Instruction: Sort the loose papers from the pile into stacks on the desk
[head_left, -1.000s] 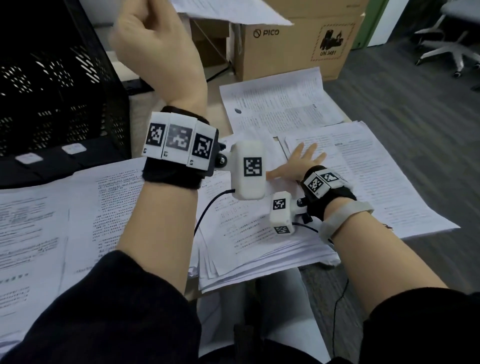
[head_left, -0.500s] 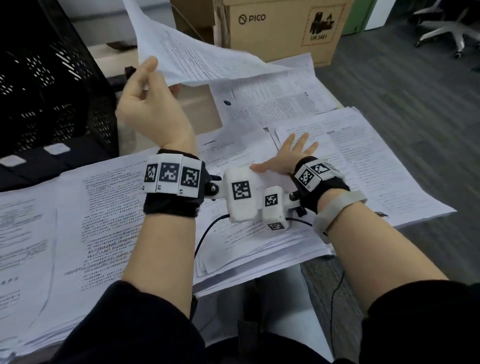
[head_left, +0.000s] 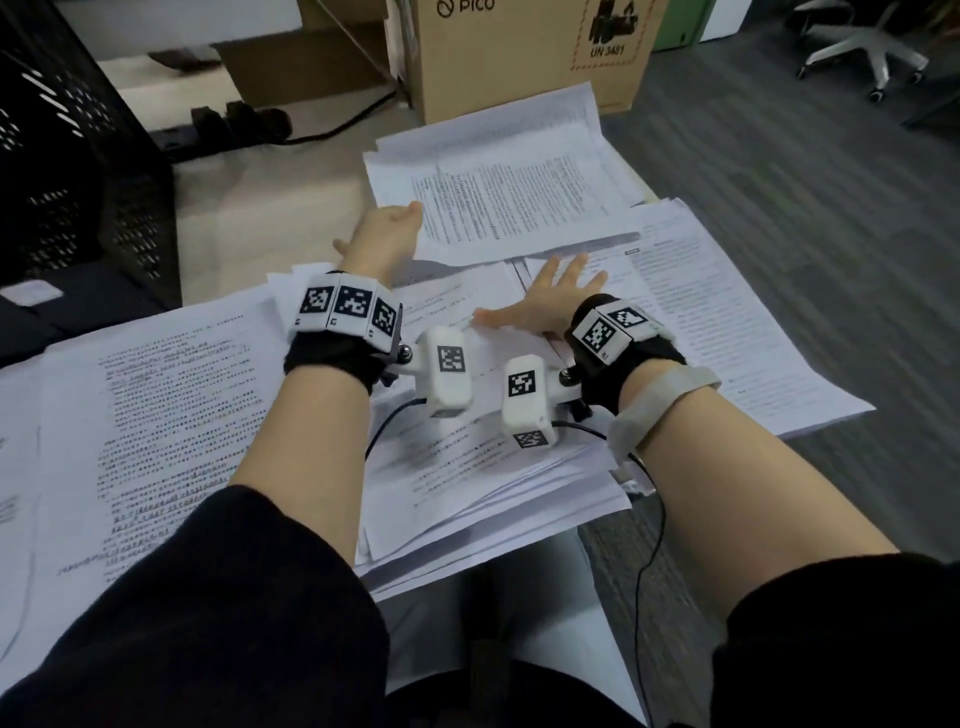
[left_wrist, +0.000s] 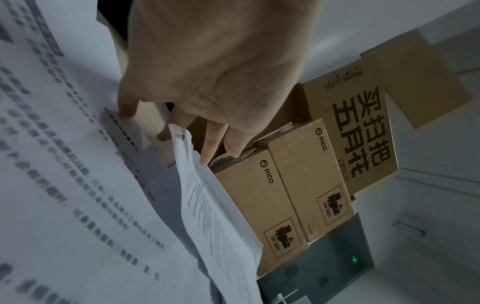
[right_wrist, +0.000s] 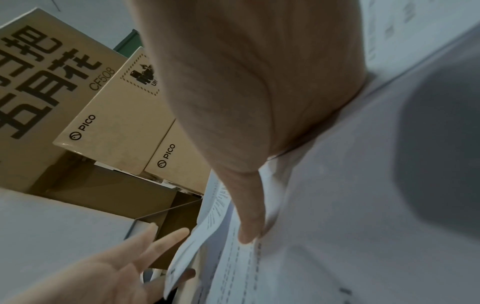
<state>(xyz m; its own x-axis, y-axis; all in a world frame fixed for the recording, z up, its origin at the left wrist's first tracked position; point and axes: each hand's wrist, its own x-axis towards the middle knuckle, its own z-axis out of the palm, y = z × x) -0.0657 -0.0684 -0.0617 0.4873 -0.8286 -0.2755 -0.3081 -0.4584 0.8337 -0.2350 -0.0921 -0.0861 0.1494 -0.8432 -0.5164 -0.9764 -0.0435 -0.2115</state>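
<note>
My left hand (head_left: 382, 236) reaches to the far middle of the desk, its fingers (left_wrist: 205, 158) straight and touching the left edge of a printed sheet (head_left: 509, 208). That sheet hangs just above the far stack (head_left: 571, 104), its near edge raised and casting a shadow. In the left wrist view the sheet (left_wrist: 207, 205) runs edge-on past my fingertips. My right hand (head_left: 556, 301) lies flat with spread fingers, pressing on the loose pile (head_left: 467, 467) in front of me. The right wrist view shows its thumb (right_wrist: 249, 232) on paper and my left hand (right_wrist: 116, 267) spread beyond it.
More printed stacks lie at the right (head_left: 727, 338) and the left (head_left: 156, 389) of the desk. Behind the far stack stands a PICO cardboard box (head_left: 519, 52). A black mesh crate (head_left: 67, 156) and a power strip (head_left: 228, 124) sit at the back left. Grey floor and an office chair (head_left: 867, 47) are to the right.
My left hand has come down from head height and brought the sheet forward and down over the far stack; its fingers have straightened. My right hand stays flat on the pile.
</note>
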